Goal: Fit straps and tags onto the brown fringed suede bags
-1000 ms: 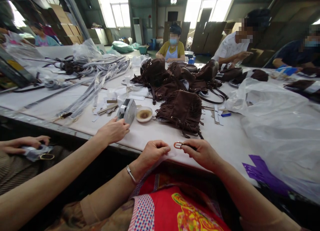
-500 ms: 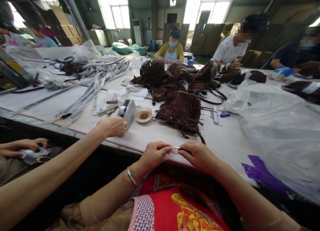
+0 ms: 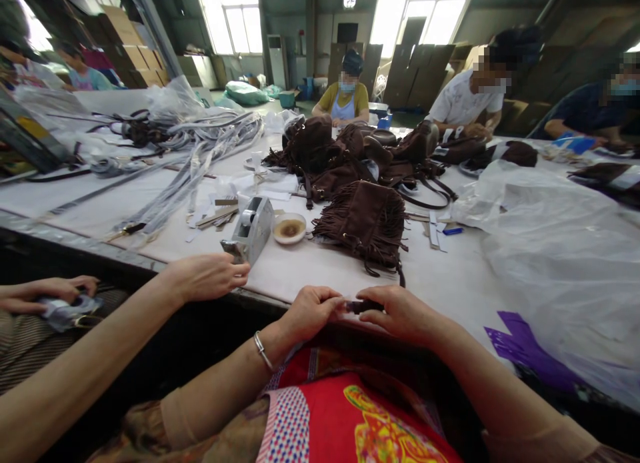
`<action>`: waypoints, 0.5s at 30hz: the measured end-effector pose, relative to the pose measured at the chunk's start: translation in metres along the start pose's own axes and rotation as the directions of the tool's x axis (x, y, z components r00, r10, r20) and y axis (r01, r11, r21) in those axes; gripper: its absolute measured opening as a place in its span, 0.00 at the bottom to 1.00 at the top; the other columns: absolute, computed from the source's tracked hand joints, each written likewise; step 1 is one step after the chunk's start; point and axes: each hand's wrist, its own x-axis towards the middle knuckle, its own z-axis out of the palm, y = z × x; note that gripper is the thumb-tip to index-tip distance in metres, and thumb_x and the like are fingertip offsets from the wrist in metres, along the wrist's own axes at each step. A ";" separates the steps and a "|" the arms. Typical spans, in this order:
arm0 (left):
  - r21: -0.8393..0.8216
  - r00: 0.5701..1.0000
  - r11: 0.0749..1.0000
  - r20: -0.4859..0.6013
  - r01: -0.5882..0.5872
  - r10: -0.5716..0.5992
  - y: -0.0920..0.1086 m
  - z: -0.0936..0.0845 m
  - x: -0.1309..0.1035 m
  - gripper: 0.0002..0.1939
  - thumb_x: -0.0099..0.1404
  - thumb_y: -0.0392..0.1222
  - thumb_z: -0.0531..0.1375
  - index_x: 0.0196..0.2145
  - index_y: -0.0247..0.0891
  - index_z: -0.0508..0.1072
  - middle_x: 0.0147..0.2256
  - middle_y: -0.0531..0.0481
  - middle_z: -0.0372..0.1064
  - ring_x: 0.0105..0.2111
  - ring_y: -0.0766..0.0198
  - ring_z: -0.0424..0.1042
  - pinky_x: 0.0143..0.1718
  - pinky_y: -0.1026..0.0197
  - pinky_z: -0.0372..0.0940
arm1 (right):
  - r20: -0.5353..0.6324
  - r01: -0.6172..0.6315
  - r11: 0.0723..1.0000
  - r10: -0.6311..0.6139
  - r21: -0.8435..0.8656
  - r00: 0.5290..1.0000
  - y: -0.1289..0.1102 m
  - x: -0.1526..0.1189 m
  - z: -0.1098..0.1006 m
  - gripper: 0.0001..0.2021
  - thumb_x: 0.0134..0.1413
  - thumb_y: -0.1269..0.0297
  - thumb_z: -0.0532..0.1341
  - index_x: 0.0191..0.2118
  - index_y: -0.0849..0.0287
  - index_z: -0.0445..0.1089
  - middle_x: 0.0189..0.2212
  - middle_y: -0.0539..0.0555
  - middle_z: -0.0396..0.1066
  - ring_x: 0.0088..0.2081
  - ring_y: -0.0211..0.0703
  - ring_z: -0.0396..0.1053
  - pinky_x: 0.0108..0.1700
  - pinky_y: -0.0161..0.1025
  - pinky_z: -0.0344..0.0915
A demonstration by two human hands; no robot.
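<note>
At the table's front edge, my left hand (image 3: 313,313) and my right hand (image 3: 400,313) face each other, both closed in a pinch. Between them lies a short dark strap end (image 3: 364,307), gripped by my right thumb and fingers. My left thumb and forefinger pinch a bit of whitish, see-through wrap at the strap's left end; its exact kind is unclear. Just beyond my hands rests a dark brown fringed bag (image 3: 363,216). A shallow white dish (image 3: 289,229) with brownish contents stands to its left, beside a grey tape dispenser (image 3: 257,226).
A co-worker's hand (image 3: 213,276) reaches in from the left, near the dispenser. Plastic-wrapped straps (image 3: 200,156) spread over the left of the table. Brown bags (image 3: 345,149) are heaped behind. Clear plastic sheeting (image 3: 545,249) and a purple piece (image 3: 530,353) lie right. Several people work around the table.
The co-worker's hand has drawn back from the dispenser, toward the front left. Between my fingers the strap end has turned, showing more dark surface; the gold-coloured metal no longer shows.
</note>
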 end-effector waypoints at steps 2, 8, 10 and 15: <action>-0.001 1.000 1.000 0.029 -0.001 0.001 -0.002 -0.003 -0.001 0.15 0.63 0.47 0.59 0.34 0.33 0.81 0.32 0.46 0.78 0.32 0.62 0.73 0.36 0.64 0.64 | -0.008 -0.041 0.999 0.041 0.001 0.999 0.005 -0.002 -0.001 0.09 0.59 0.63 0.60 0.41 0.56 0.77 0.34 0.53 0.77 0.36 0.43 0.72 0.37 0.35 0.62; -0.077 0.988 0.995 0.150 0.060 -0.047 0.004 0.000 -0.004 0.18 0.63 0.48 0.59 0.38 0.32 0.81 0.35 0.45 0.78 0.34 0.62 0.72 0.37 0.63 0.64 | -0.035 -0.032 0.999 0.031 -0.022 0.999 0.009 0.004 0.002 0.11 0.60 0.64 0.58 0.35 0.56 0.78 0.29 0.52 0.77 0.31 0.40 0.71 0.34 0.34 0.60; -0.094 0.985 0.993 0.165 0.073 -0.057 0.005 0.003 -0.003 0.19 0.63 0.50 0.59 0.38 0.31 0.81 0.33 0.45 0.77 0.31 0.63 0.70 0.35 0.64 0.63 | -0.034 -0.021 0.999 0.020 -0.034 0.999 0.007 0.008 0.005 0.10 0.59 0.65 0.58 0.34 0.56 0.78 0.29 0.52 0.77 0.30 0.40 0.70 0.34 0.34 0.60; -0.050 0.985 0.997 0.166 0.051 -0.042 -0.003 0.010 0.003 0.21 0.64 0.53 0.57 0.37 0.32 0.80 0.29 0.49 0.73 0.27 0.66 0.64 0.28 0.66 0.57 | -0.031 0.001 1.000 -0.002 -0.030 1.000 0.004 0.011 0.010 0.10 0.59 0.62 0.59 0.34 0.57 0.78 0.29 0.52 0.77 0.31 0.40 0.71 0.33 0.34 0.60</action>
